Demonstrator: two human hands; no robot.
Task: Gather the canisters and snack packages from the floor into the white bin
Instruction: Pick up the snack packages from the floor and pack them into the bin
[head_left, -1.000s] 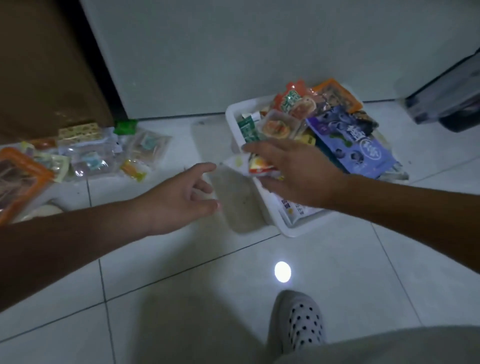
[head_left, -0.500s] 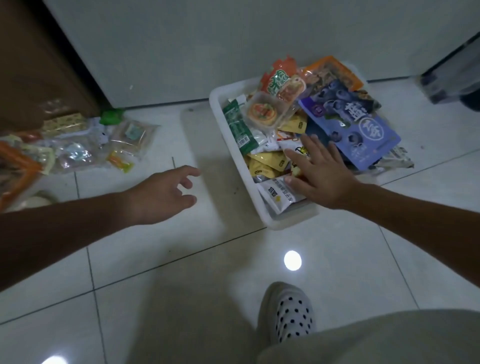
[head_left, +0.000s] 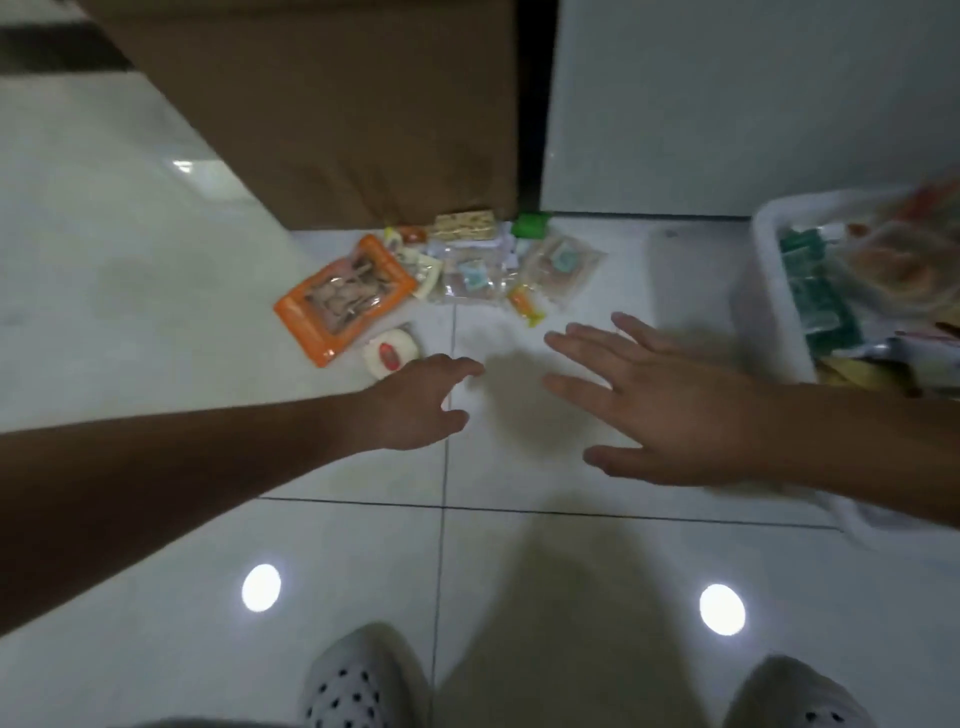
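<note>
Several snack packages lie in a cluster on the white tiles by a brown box: an orange pouch (head_left: 345, 297), a small round white pack (head_left: 390, 353), clear wrapped snacks (head_left: 474, 276), a small orange candy (head_left: 525, 304) and a green piece (head_left: 530, 226). My left hand (head_left: 418, 404) hovers just right of the round pack, fingers loosely curled and empty. My right hand (head_left: 660, 402) is spread flat and empty over bare floor below the candy. The white bin (head_left: 774, 291), full of packages, sits at the right edge, partly cut off.
A large brown cardboard box (head_left: 337, 104) stands behind the snacks, with a dark gap and a pale wall (head_left: 727, 104) to its right. My two dotted slippers (head_left: 358, 686) show at the bottom. Ceiling lights glare off the tiles.
My right hand left the bin, where it set a package down, and swung left over the floor. The view turned left, so the floor snacks are now central. My left hand moved toward them.
</note>
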